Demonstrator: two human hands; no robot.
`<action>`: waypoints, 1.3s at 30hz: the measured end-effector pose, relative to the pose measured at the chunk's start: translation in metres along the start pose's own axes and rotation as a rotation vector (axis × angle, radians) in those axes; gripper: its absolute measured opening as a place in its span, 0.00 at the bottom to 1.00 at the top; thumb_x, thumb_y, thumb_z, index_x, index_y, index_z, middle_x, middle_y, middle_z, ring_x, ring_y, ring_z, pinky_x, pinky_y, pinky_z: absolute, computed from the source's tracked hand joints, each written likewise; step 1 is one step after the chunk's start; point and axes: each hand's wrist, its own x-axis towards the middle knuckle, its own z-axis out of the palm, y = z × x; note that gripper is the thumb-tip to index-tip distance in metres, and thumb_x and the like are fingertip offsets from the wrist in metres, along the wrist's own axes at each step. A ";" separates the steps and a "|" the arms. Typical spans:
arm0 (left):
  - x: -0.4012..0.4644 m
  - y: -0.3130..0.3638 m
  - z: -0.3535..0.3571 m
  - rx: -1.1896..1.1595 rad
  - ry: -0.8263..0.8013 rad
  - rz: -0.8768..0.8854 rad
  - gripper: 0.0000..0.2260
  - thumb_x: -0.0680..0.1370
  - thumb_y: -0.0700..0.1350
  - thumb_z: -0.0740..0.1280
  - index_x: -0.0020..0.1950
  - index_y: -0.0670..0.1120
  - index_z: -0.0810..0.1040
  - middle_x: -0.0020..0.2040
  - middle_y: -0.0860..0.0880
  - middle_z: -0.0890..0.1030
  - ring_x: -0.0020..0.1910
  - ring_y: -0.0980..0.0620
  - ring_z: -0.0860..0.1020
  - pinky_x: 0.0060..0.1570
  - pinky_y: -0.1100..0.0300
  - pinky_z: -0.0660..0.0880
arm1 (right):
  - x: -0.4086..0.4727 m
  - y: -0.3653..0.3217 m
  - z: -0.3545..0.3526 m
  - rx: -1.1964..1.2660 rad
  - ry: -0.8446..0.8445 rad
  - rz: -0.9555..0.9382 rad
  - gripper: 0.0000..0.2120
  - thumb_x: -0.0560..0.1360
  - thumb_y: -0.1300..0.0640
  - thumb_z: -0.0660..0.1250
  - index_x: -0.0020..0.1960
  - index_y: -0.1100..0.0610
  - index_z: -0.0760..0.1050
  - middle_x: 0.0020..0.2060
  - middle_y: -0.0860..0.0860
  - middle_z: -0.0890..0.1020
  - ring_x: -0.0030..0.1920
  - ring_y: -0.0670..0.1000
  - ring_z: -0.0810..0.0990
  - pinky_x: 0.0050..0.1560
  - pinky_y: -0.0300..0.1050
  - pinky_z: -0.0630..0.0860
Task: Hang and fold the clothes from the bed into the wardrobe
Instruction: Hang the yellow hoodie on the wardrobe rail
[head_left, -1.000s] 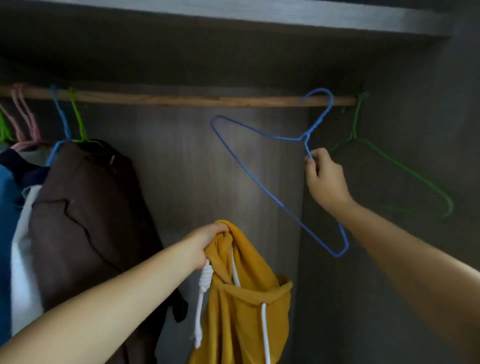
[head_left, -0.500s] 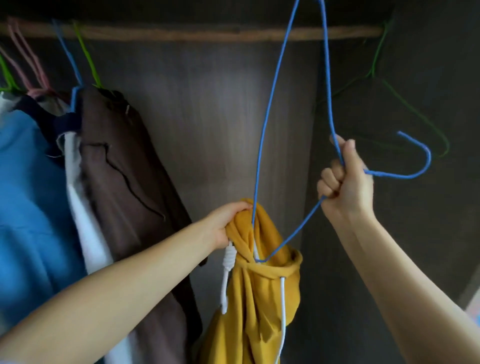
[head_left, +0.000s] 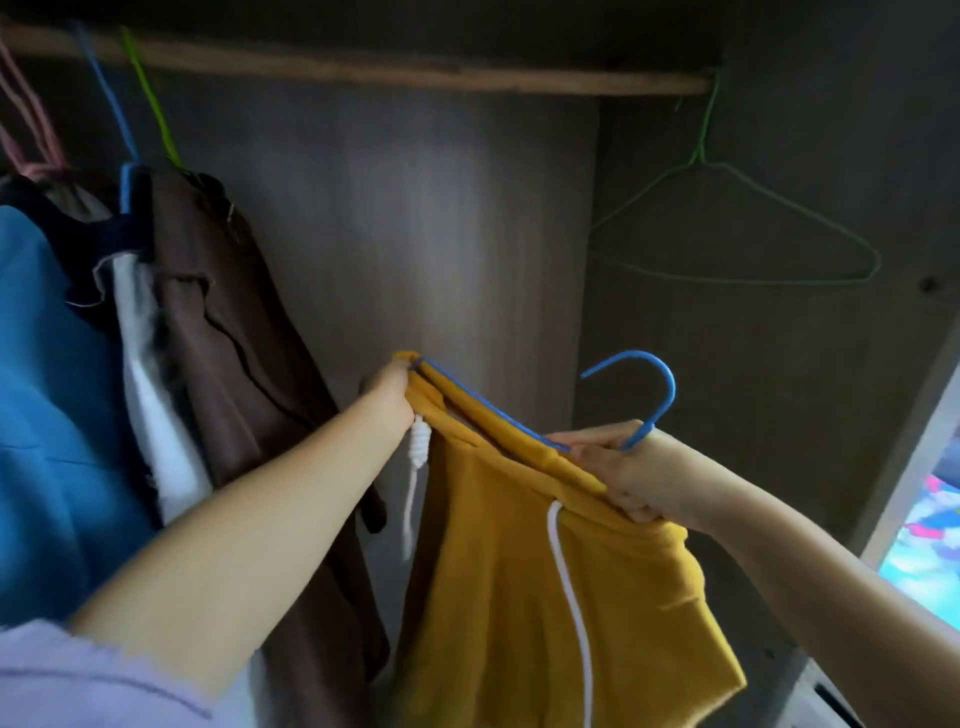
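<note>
My left hand (head_left: 387, 387) pinches one end of the mustard-yellow drawstring garment (head_left: 545, 561). My right hand (head_left: 631, 475) grips its other end together with the blue wire hanger (head_left: 647, 400). The garment hangs below the wooden wardrobe rail (head_left: 415, 70), mid-wardrobe.

Matt mustard cloth hoodie (head_left: 545, 571), glossy blue-coated wire hanger (head_left: 652, 400), rough wooden rail (head_left: 415, 73), matt wood-grain wardrobe panel (head_left: 441, 234)
</note>
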 end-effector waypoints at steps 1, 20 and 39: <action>0.004 -0.005 0.004 0.074 0.054 0.036 0.11 0.79 0.40 0.59 0.53 0.34 0.77 0.57 0.36 0.77 0.51 0.37 0.77 0.50 0.52 0.73 | 0.001 0.002 -0.001 -0.044 -0.015 0.012 0.13 0.82 0.51 0.57 0.55 0.38 0.79 0.21 0.44 0.67 0.21 0.44 0.62 0.20 0.37 0.61; -0.057 -0.039 0.074 0.693 -0.317 0.460 0.15 0.78 0.47 0.65 0.64 0.44 0.74 0.56 0.46 0.79 0.55 0.48 0.78 0.57 0.54 0.75 | 0.065 -0.032 -0.047 0.499 -0.103 0.359 0.14 0.81 0.65 0.55 0.37 0.55 0.61 0.21 0.48 0.61 0.18 0.42 0.60 0.18 0.32 0.58; -0.139 0.172 -0.040 0.660 0.186 0.868 0.05 0.75 0.44 0.67 0.43 0.43 0.79 0.43 0.42 0.81 0.49 0.42 0.80 0.43 0.57 0.73 | 0.131 -0.313 0.017 -0.274 0.121 -0.620 0.06 0.75 0.59 0.66 0.48 0.61 0.79 0.44 0.57 0.82 0.47 0.56 0.81 0.50 0.52 0.79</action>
